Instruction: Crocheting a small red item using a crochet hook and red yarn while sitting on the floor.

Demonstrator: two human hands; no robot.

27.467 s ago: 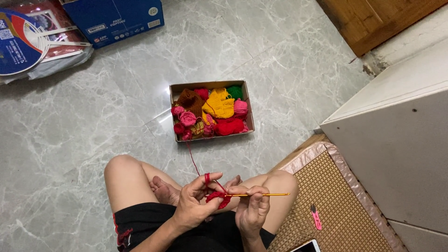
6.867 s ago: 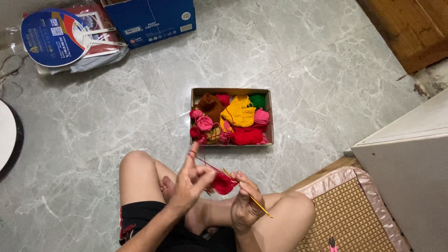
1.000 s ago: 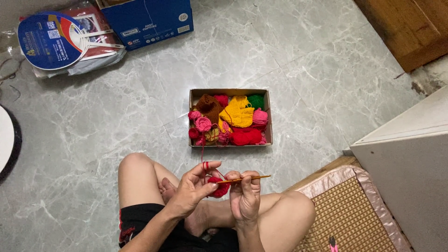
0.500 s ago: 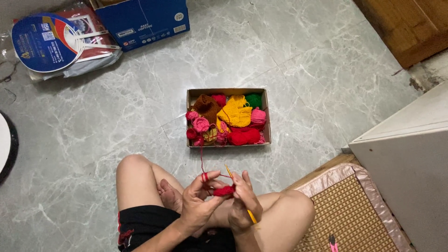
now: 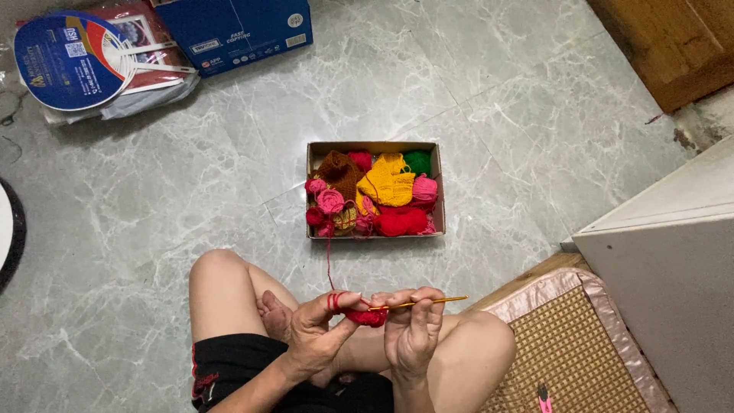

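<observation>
Person sits cross-legged on the grey marble floor point(image 5: 191, 191), head view looking down. Left hand point(image 5: 317, 329) grasps a small red crochet piece point(image 5: 365, 316); red yarn point(image 5: 329, 264) is looped over its index finger. Right hand point(image 5: 413, 329) is closed on a yellow crochet hook point(image 5: 428, 301), the shaft lying level and pointing toward 3 o'clock, its working end at the red piece. Whether the hook tip sits inside a stitch cannot be told; it is too small to see.

The yarn runs toward 12 o'clock into a cardboard box point(image 5: 375, 145) on the floor, filled with red, pink, yellow, brown and green yarn and knitted bits. At 4 o'clock, a woven mat point(image 5: 566, 352) with a small pink clip point(image 5: 544, 398) on it. At 10 o'clock, a blue hand fan point(image 5: 73, 61) and a blue carton point(image 5: 237, 27).

Risks, as judged: the strand could snag among the packed pieces in the box and drag them or tighten the tension; the loop could slip off the hook if the left hand's hold loosens.
</observation>
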